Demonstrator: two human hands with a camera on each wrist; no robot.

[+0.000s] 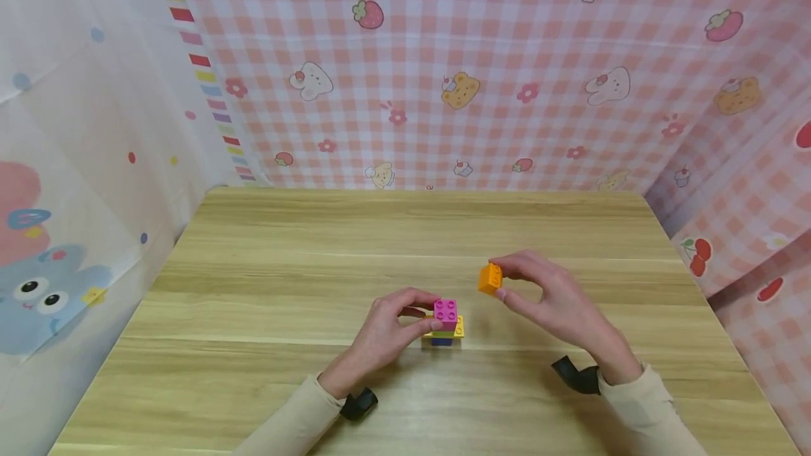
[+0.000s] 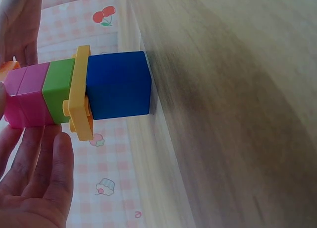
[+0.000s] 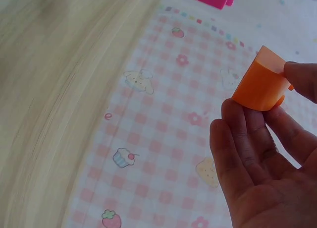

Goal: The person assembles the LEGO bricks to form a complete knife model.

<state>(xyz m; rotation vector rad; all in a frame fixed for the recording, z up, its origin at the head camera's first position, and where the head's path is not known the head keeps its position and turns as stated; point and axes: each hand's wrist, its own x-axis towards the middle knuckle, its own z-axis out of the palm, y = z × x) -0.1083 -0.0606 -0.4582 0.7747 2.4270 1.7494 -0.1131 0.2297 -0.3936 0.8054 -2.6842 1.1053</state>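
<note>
A small stack of toy building blocks stands upright on the table. From the bottom it has a blue block (image 2: 119, 85), a flat yellow plate (image 2: 80, 94), a green block (image 2: 58, 85) and pink blocks (image 1: 445, 315) on top. My left hand (image 1: 389, 329) holds the stack by its pink part, thumb on the near side and fingers on the far side. To the right, raised above the table, my right hand (image 1: 557, 298) pinches an orange block (image 1: 490, 279) between thumb and fingertips. In the right wrist view that block (image 3: 262, 84) is tilted and shows one curved face.
The wooden table (image 1: 285, 266) reaches back to a pink checked cloth (image 1: 412, 132) hanging behind it. A white patterned cloth (image 1: 95, 125) hangs at the left. Black straps (image 1: 575, 376) show at both wrists, below the beige sleeves.
</note>
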